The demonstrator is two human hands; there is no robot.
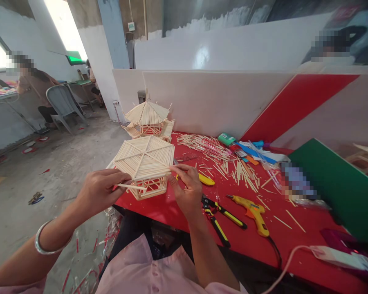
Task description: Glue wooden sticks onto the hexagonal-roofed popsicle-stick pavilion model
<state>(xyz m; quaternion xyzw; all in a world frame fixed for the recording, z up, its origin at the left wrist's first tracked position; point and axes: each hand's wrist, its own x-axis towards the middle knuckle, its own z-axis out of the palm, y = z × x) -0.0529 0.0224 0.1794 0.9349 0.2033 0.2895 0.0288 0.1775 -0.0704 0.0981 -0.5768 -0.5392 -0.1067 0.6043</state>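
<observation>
Pale wooden sticks make up the six-sided model [144, 157] that we have in front of us, its flat roof facing up and its lattice walls showing below. At its left side, our left hand [102, 185] pinches a thin loose stick [136, 188], which slants across the wall just under the roof's edge; the fingertips are close up against that edge. At the model's right corner our right hand [187, 190] keeps a narrow grip, thumb and forefinger closed on the rim of the roof. The model is at the left end of the red bench [294, 234]; we cannot tell whether its base rests there or is lifted.

Just behind the model stands a second model [147, 114] with a pointed, sloping roof. Right of the model, past our fingers, we see a yellow cutter [206, 179], and nearer to us lie pliers [230, 216] with black and yellow handles. Farther right of the model is a yellow glue gun [254, 208]. Behind these, to the model's right, a heap of sticks [207, 147] spreads loosely, with a green pack [226, 139] at its far side. Well to the right of the model, a green board [337, 183] leans at a slant. Well to its left, beyond the bench, a person [37, 87] sits on a grey chair [61, 100].
</observation>
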